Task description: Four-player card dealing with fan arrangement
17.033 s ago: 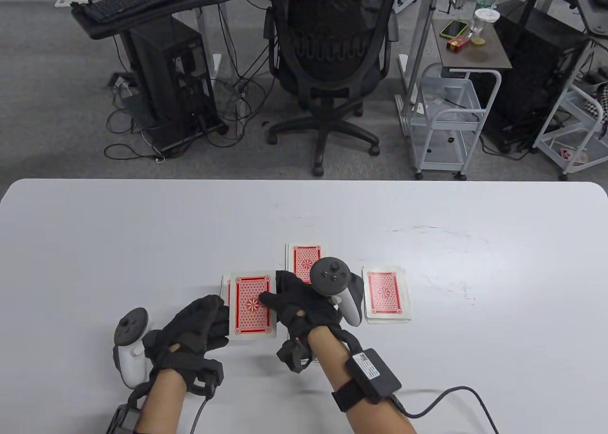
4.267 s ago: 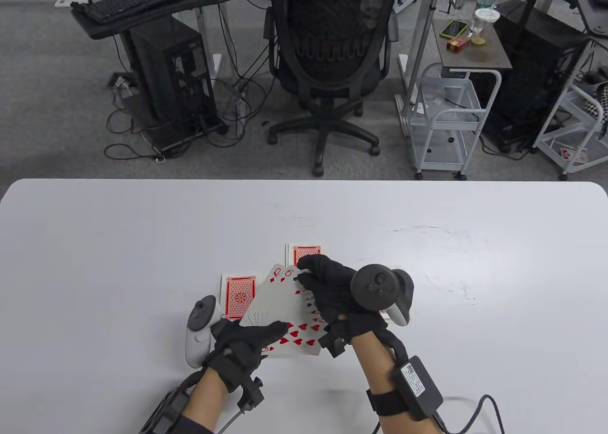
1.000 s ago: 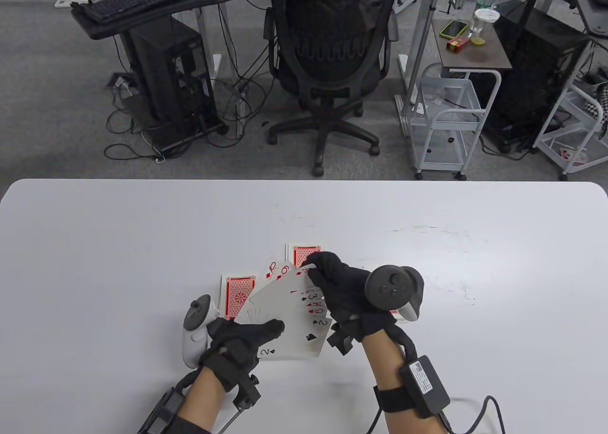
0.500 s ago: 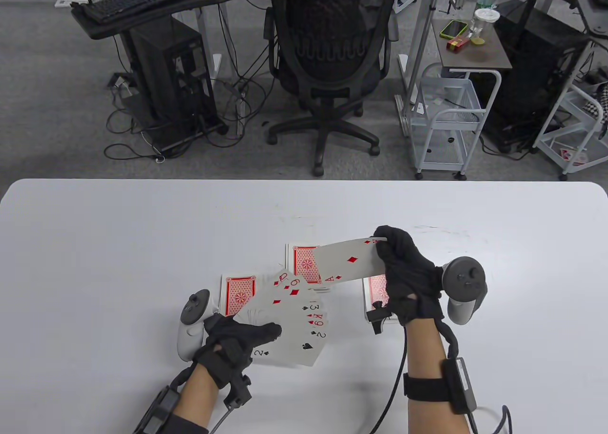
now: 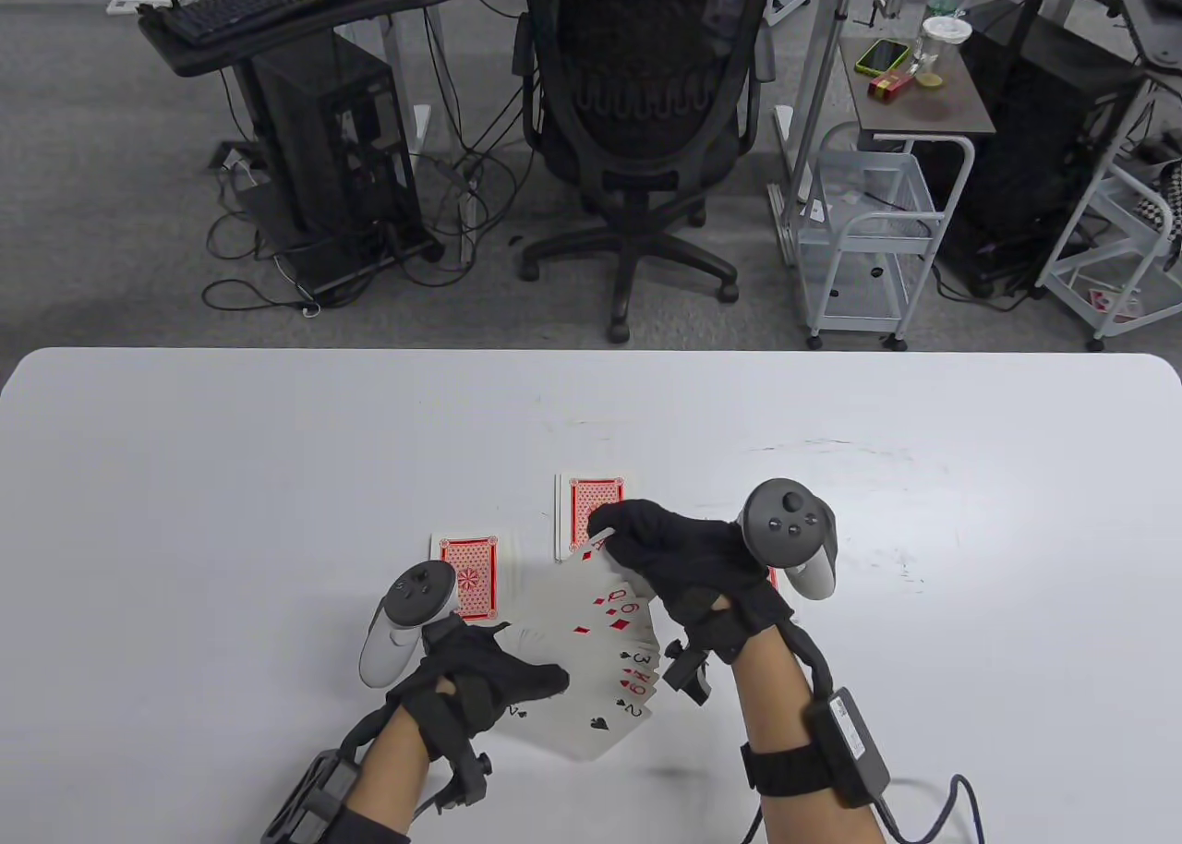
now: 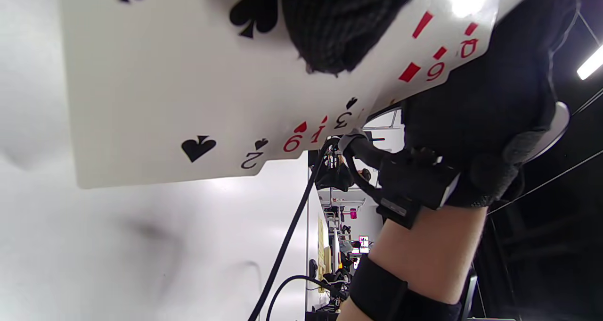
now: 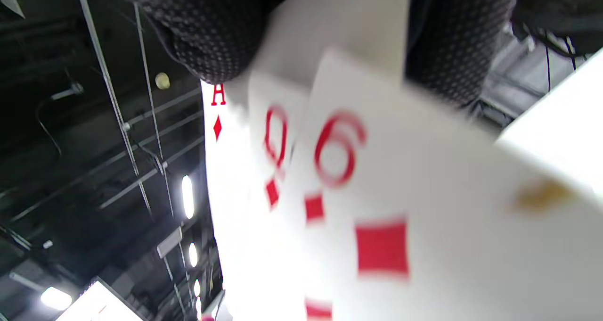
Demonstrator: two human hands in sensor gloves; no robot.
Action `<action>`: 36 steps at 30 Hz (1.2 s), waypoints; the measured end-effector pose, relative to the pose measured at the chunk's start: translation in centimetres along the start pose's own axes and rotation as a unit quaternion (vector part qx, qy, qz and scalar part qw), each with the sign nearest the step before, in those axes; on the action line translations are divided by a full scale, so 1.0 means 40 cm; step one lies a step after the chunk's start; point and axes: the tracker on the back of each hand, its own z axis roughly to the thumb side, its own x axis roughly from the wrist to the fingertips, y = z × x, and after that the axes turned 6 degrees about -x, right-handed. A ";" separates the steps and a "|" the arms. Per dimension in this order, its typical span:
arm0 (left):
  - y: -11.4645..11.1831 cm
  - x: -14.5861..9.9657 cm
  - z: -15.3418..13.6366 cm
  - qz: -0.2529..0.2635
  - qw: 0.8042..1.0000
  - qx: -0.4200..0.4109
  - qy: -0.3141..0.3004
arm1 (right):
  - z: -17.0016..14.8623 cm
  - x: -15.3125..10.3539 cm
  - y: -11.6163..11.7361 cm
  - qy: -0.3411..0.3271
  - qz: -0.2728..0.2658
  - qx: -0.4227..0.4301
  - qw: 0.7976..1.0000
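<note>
Stretching across the whole lower half of the table view, the white table [image 5: 231, 475] carries the action near its front edge, with a black office chair [image 5: 642, 124] and a white wire cart [image 5: 873, 235] standing on the grey floor beyond it. Just above the table surface sits the fan of cards [image 5: 600, 659], face up, spread from a two of spades at the near end through a nine, a three, a six and queen of diamonds up to an ace of diamonds at the far tip. Down low, the left hand [image 5: 480, 687] grips the fan's base, thumb laid across the card faces and fingers curled beneath. Up top, the right hand [image 5: 683, 567] pinches the ace of diamonds [image 7: 221, 123] at the fan's upper end, fingertips curled tight over its corner. Behind the fan, two face-down red-backed piles lie on the table: the left pile [image 5: 471, 574] just beyond the left hand's tracker, the centre pile [image 5: 584, 510] partly covered by the right hand's fingers.
</note>
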 end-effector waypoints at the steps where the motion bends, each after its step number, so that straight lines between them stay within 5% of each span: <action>1: -0.001 0.000 -0.001 -0.001 1.000 -0.004 -0.002 | -0.003 0.005 0.013 0.002 0.014 0.001 1.000; 9: 0.017 -0.008 -0.015 0.024 0.996 -0.084 -0.036 | -0.022 -0.001 0.027 0.045 0.010 -0.008 0.999; 11: 0.027 -0.018 -0.019 0.056 0.988 -0.132 -0.063 | -0.043 -0.016 0.014 0.086 -0.037 -0.012 0.996; 15: 0.042 -0.032 -0.025 0.089 0.967 -0.211 -0.110 | -0.066 -0.022 0.026 0.137 -0.021 -0.050 0.989; 24: 0.047 -0.044 -0.021 0.134 0.957 -0.218 -0.139 | -0.017 -0.013 0.081 0.089 -0.144 -0.094 0.981; 30: 0.049 -0.053 -0.032 0.181 0.944 -0.240 -0.136 | 0.017 -0.016 0.122 0.037 -0.162 -0.198 0.966; 36: 0.050 -0.062 -0.034 0.209 0.934 -0.253 -0.141 | 0.020 -0.016 0.145 0.011 -0.160 -0.212 0.964</action>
